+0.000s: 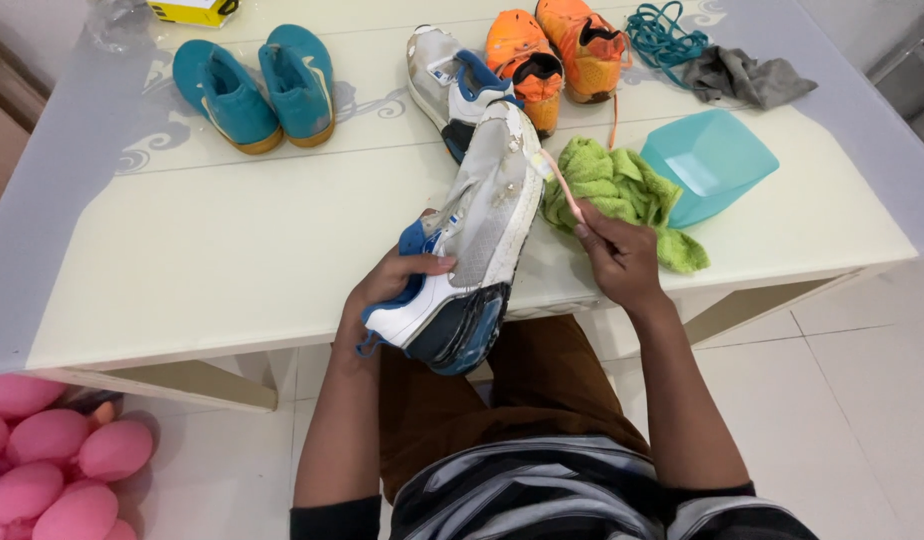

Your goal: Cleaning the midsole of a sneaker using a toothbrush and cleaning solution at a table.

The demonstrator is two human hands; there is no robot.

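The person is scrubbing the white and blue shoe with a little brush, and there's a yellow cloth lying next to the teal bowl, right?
Not quite: the cloth is green, not yellow, as the head view shows. The rest holds: the right hand works a small brush on the white and blue shoe, beside the teal bowl.

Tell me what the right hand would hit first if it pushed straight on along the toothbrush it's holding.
Most likely the white shoe: the right hand points its pink toothbrush up-left at the sole edge near the toe, where the brush head seems to touch already.

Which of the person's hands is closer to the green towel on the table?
The right hand. It holds a toothbrush right beside the green towel, almost touching it. The left hand grips the white shoe, farther away.
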